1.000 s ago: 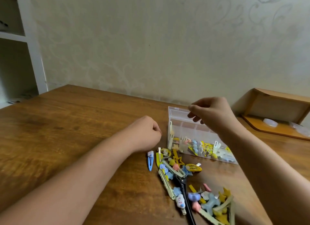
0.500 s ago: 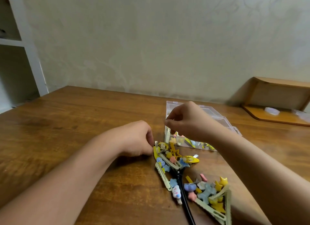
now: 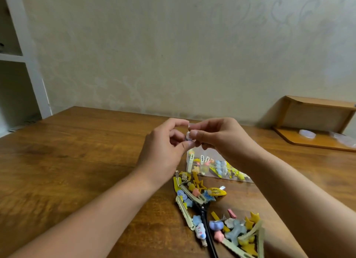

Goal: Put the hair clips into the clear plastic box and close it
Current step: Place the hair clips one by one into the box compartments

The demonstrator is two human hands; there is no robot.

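Hair clips [image 3: 194, 192] are split two ways right now: a good batch already sits in the clear plastic box [image 3: 215, 169], and two loose heaps lie on the surface [image 3: 77, 161] just in front of it. You've got both hands up above the box, and between them is one small clip [image 3: 188, 137], pale with a bluish tip. Your left hand [image 3: 163, 152] pinches it from below with thumb and fingers curled in; your right hand [image 3: 221, 140] pinches it from the other side, fingertips [image 3: 193, 133] right on it. Looks like you're squaring it up or snapping it shut before the drop.

Next move, as I read it: let one hand go, lower the clip into the open box, and head back to the nearer heap. Mind the black scissors [image 3: 204, 211] threaded through that pile.

Counting: one box, one clip in hand, one pair of scissors, two heaps. Clips on the surface run to well over a dozen, too tangled for an exact number. I can't make out the lid behind your hands. Plenty left before closing.
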